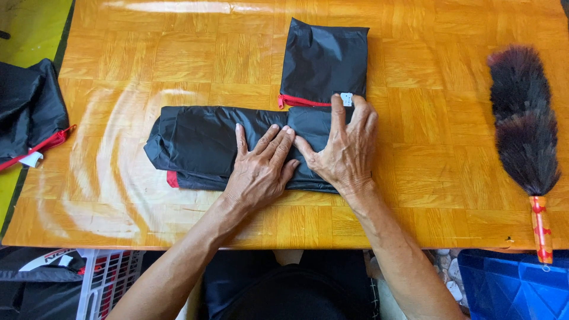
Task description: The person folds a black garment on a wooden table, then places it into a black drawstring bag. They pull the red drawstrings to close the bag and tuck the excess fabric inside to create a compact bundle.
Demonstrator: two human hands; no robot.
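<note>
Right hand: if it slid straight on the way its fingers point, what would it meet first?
The right hand points up the table; its fingertips already touch the white tag by the red zipper, so next comes the black pouch.

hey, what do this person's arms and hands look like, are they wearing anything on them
Both arms are bare from the bottom edge of the picture to the fingertips: no sleeves, gloves, watch or bracelet show. The left hand and right hand carry no rings that can be seen. The fingers are long, with short, plain nails, prominent knuckles, and veins and tendons standing out across the backs. The forearms are lean.
</note>
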